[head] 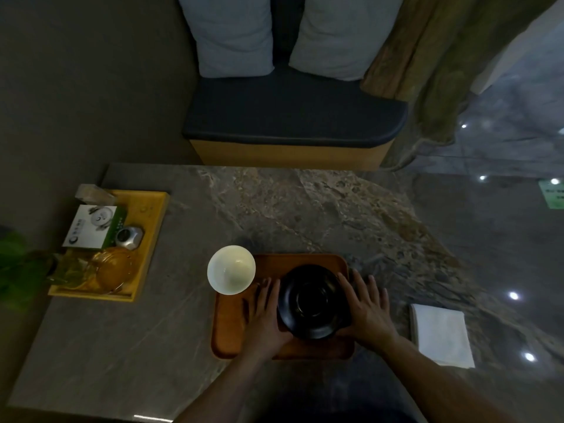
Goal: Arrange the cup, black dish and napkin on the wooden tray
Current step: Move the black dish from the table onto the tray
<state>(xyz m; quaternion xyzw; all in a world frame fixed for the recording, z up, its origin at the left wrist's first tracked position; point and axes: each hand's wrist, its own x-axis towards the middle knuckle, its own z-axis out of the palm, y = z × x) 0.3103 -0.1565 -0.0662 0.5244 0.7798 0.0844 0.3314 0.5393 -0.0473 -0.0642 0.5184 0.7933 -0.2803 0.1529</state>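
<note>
Your left hand (265, 312) and right hand (367, 309) lie flat with fingers spread, pressed against the sides of the round glossy black dish (312, 302) at its 9 and 3 o'clock; neither is curled under the rim, so you are steadying it, not lifting it. The dish sits on the rectangular brown wooden tray (232, 325), right of the tray's centre.

The white ceramic cup (231, 269) stands at the tray's 10 o'clock corner, and it appears to overhang the edge, though I cannot tell how much of its foot rests on wood. That is your main risk: if you slide the dish leftward or nudge the tray, your left fingertips could knock the cup and tip it onto the grey marbled stone table (305, 209).

The folded white napkin (441, 334) lies off the tray at 3 o'clock, well apart. Reaching for it with your right hand frees one side of the dish; on smooth wood it may skate.
</note>
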